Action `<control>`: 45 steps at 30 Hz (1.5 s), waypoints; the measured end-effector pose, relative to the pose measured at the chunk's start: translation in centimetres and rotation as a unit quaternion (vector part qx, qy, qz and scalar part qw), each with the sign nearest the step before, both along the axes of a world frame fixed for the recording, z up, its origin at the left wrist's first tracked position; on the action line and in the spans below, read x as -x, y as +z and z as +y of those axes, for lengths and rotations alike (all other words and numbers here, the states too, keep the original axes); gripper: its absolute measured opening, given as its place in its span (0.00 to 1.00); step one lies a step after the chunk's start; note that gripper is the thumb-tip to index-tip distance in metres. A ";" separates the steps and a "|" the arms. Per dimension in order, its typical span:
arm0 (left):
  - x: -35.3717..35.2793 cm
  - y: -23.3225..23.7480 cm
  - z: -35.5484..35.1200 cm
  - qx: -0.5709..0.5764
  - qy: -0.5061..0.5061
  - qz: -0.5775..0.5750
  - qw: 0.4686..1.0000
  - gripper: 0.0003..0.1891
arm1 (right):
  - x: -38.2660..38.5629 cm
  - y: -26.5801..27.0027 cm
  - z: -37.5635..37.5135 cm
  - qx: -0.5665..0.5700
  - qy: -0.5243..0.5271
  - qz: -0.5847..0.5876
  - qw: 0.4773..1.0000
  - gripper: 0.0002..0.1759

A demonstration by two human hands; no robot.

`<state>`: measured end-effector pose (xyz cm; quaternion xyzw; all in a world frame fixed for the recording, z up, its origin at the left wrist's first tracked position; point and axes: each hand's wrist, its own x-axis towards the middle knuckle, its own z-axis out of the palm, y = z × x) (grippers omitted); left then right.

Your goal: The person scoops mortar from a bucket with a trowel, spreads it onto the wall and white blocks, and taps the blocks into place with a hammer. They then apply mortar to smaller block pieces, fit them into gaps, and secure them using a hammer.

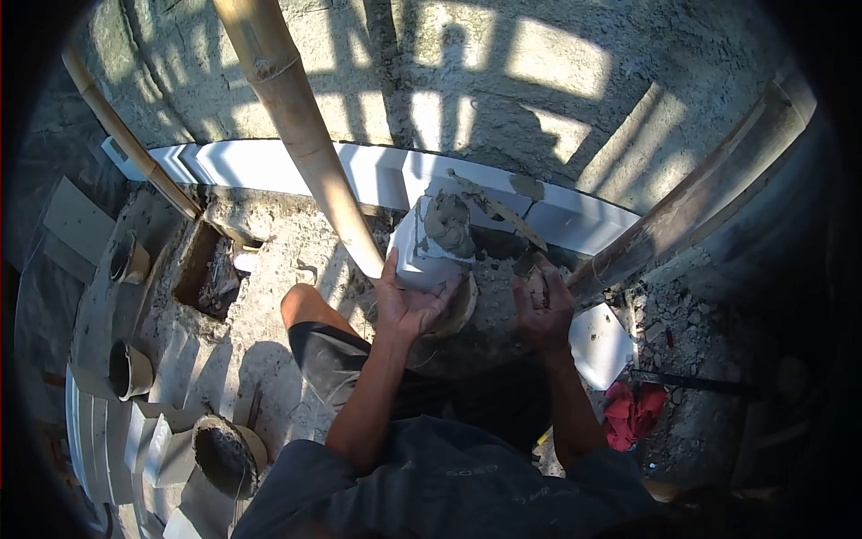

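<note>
My left hand [409, 301] is wrapped under a white tile-like block [415, 260], its thumb along the near side. Wet grey mortar [449, 225] is heaped on the face of that block. In my right hand [543, 310] the fingers close round the handle of a trowel [503, 214], whose long narrow blade points up and left past the block. Mortar clings to the tip of the blade. Partly hidden below my left hand is a round bucket [465, 310].
A low row of white blocks [269, 169] runs along the rough wall [485, 63]. Bamboo poles [301, 135] lean across the space. At left are a rectangular pit [202, 269] and buckets [229, 454]. A white piece [600, 346] and red cloth [633, 413] lie at right.
</note>
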<state>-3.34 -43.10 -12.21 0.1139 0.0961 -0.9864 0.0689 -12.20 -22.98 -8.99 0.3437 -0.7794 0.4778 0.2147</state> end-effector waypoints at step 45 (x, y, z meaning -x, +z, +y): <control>-0.6 8.4 1.6 0.367 0.092 -0.006 0.926 0.29 | 0.9 -10.6 -5.9 -0.469 0.031 -0.249 0.847 0.14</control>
